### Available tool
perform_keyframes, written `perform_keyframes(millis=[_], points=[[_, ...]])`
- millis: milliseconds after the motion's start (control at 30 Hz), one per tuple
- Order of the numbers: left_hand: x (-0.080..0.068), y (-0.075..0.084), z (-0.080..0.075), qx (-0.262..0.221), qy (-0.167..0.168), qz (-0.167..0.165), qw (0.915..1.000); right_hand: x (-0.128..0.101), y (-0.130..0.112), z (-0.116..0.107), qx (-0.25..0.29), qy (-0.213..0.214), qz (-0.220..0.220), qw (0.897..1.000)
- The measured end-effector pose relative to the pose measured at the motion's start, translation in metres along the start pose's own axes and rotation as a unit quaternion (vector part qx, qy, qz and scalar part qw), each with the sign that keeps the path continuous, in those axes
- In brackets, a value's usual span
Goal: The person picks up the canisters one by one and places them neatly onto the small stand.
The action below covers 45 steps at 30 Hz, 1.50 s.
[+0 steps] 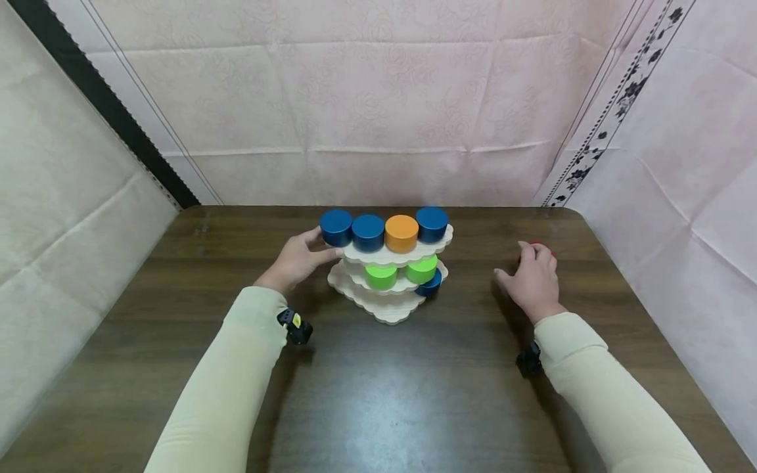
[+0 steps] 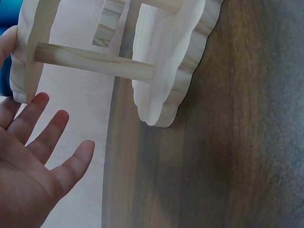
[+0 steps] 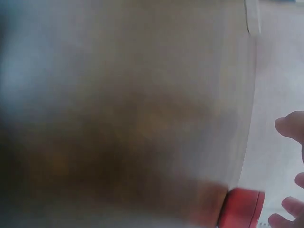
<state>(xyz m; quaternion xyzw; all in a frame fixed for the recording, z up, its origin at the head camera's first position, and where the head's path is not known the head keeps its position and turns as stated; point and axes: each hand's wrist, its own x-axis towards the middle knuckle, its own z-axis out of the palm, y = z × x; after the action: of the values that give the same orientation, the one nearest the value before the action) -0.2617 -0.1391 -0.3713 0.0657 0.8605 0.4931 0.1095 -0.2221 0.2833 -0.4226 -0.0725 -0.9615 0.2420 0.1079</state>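
A three-tier wooden stand (image 1: 387,309) with scalloped edges stands mid-table. Blue cylinders (image 1: 368,234) and an orange cylinder (image 1: 402,234) line its top tier. Two green cylinders (image 1: 381,276) sit on the middle tier, and another blue cylinder (image 1: 428,284) is low on the right. My left hand (image 1: 298,261) pinches the top tier's left edge, its other fingers spread in the left wrist view. Off to the right, my right hand (image 1: 534,279) hovers by a red cylinder (image 3: 241,209), fingers apart from it; the hand mostly hides it in the head view.
The brown wooden table (image 1: 378,394) ends at a far edge behind the stand. Pale cloth (image 1: 378,105) hangs beyond it and on both sides. Wooden pegs (image 2: 95,61) join the stand's tiers.
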Motion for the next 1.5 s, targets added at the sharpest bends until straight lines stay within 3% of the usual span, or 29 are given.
perform_keyframes(millis=[333, 767, 1267, 1500], points=[[-0.001, 0.0, 0.0, -0.013, -0.004, -0.003, 0.9999, 0.023, 0.01, -0.015, 0.024, -0.027, 0.075, 0.997], [0.002, 0.0, 0.001, -0.007, -0.002, 0.005, 1.0, 0.038, 0.034, -0.02, 0.041, -0.065, 0.128, 0.989], [0.0, 0.0, 0.0, -0.012, -0.002, 0.005, 0.9999, 0.04, 0.045, -0.015, 0.042, -0.095, 0.152, 0.983], [0.001, -0.001, 0.0, -0.014, -0.003, 0.006, 0.9999, 0.039, 0.047, -0.016, 0.028, -0.098, 0.137, 0.985]])
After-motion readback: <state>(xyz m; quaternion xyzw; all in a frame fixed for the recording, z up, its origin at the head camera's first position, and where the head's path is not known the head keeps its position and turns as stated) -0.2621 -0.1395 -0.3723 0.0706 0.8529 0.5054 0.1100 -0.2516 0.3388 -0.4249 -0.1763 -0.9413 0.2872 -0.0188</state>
